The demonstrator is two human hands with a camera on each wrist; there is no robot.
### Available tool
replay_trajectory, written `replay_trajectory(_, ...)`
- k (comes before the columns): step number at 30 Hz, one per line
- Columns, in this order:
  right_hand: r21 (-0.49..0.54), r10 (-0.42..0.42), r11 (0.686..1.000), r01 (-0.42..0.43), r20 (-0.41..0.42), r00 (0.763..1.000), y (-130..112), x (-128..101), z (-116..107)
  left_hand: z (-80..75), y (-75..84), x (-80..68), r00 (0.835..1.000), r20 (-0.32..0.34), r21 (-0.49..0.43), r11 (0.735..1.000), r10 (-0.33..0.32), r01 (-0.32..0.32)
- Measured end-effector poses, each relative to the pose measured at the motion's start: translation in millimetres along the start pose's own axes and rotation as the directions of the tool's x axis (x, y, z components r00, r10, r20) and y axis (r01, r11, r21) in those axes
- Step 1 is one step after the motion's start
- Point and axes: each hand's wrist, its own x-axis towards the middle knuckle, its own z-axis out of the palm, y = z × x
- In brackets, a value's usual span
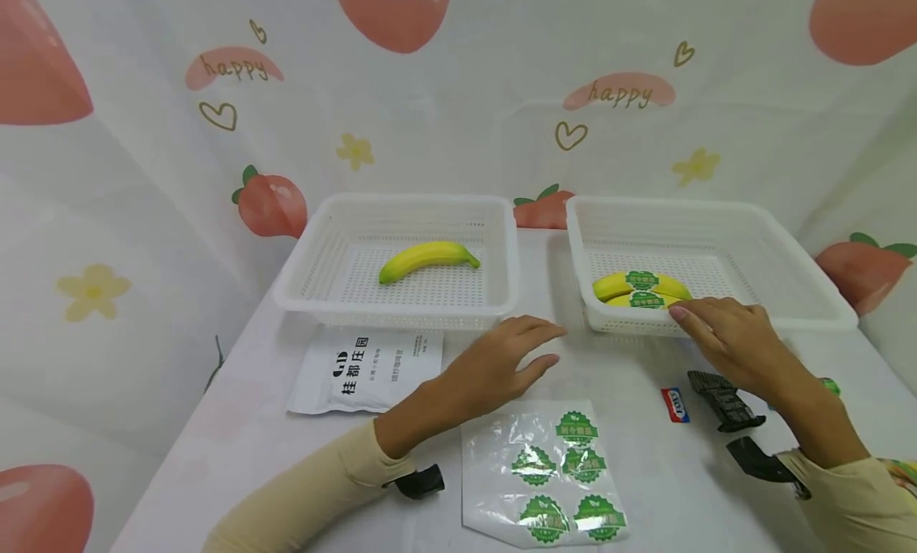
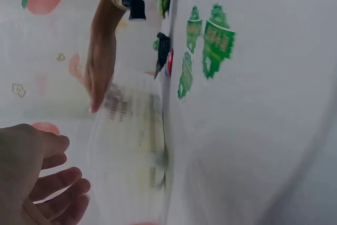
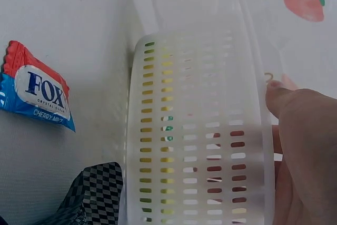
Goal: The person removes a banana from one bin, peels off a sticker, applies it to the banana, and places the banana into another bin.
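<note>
My right hand (image 1: 738, 342) reaches over the front rim of the right white basket (image 1: 809, 324). Its fingers are loosely bent beside two yellow bananas, the rear banana (image 1: 609, 286) and the front banana (image 1: 618, 301), each with a green sticker. In the right wrist view the thumb (image 3: 303, 104) is at the rim, while the other fingers show partly through the slotted wall. My left hand (image 1: 494, 358), its fingers relaxed, hovers between the baskets and holds nothing. Beneath and right of it lies a sheet of green stickers (image 1: 494, 473).
The left white basket (image 1: 394, 308) holds a single banana (image 1: 430, 255) without a visible sticker. In front of it lies a white printed bag (image 1: 315, 382). A FOX candy (image 1: 675, 405) and a black checkered packet (image 1: 723, 398) lie near my right wrist. A patterned curtain (image 1: 458, 107) hangs behind.
</note>
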Motion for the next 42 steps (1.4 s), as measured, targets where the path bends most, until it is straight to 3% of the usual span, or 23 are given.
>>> replay_trajectory(5, 0.001, 0.005, 1.0, -0.005, -0.002, 1.0, 0.0, -0.5, -0.2, -25.6, -12.8, -25.0, 0.991, -0.132, 0.119, 0.993, 0.02, -0.005)
replay_trajectory(12, -0.005, 0.009, 1.0, -0.009, -0.011, 1.0, 0.4, -2.5, 0.4, -55.0, -44.6, -46.4, 0.964, -0.248, 0.224, 0.963, -0.092, 0.15)
replay_trajectory(18, -0.01, 0.006, 1.0, -0.005, 0.023, 1.0, 2.5, -3.3, -2.1, -71.9, -61.9, -56.3, 0.944, -0.231, 0.277, 0.914, -0.237, 0.297)
replay_trajectory(24, 0.044, 0.038, 0.998, -0.045, 0.136, 0.99, 0.8, 3.8, -16.4, -75.1, -64.2, -58.9, 0.939, -0.197, 0.287, 0.899, -0.282, 0.331)
replay_trajectory(27, 0.122, 0.032, 0.992, -0.045, 0.109, 0.994, -6.8, 9.5, -22.5, -75.2, -63.0, -57.7, 0.935, -0.189, 0.288, 0.893, -0.301, 0.346)
replay_trajectory(35, 0.249, -0.148, 0.957, 0.145, -0.005, 0.989, -57.5, 46.6, -22.6, -74.9, -63.6, -59.7, 0.924, -0.188, 0.286, 0.882, -0.333, 0.376)
replay_trajectory(42, 0.321, -0.286, 0.908, 0.269, 0.008, 0.958, -114.3, 95.6, -12.6, -74.4, -62.9, -59.4, 0.915, -0.19, 0.272, 0.876, -0.356, 0.397)
